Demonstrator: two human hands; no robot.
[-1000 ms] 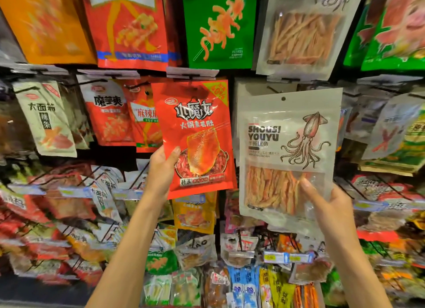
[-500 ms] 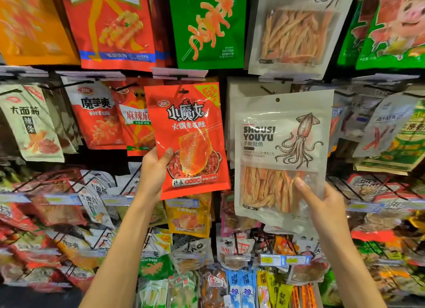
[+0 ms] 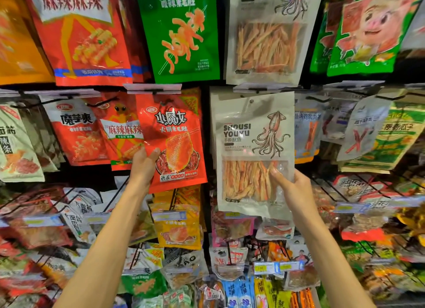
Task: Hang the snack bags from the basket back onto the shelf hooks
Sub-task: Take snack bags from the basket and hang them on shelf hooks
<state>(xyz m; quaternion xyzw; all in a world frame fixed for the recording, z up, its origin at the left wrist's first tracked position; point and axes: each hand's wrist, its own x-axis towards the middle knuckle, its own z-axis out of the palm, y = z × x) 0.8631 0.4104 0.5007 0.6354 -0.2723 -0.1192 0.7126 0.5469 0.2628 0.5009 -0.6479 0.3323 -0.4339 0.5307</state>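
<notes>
Left hand [image 3: 143, 167] grips red bag [image 3: 177, 142] at lower left edge. Right hand [image 3: 296, 190] pinches squid bag [image 3: 253, 151] at lower right. Bags upright, long axis vertical, tops just under hooks [image 3: 154, 92], above hands. Threaded or not: cannot tell.

Left hand [image 3: 143, 167] fingers hidden behind red bag [image 3: 174, 142]; green bag [image 3: 181, 32] top cut off; lower-left packets [image 3: 34, 273] blurred.

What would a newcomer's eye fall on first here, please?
Two bags held up at centre: the left hand grips a red snack bag, the right hand a pale squid bag to its right. Above them hangs a bright green bag, with a pig-cartoon bag at top right.
</notes>
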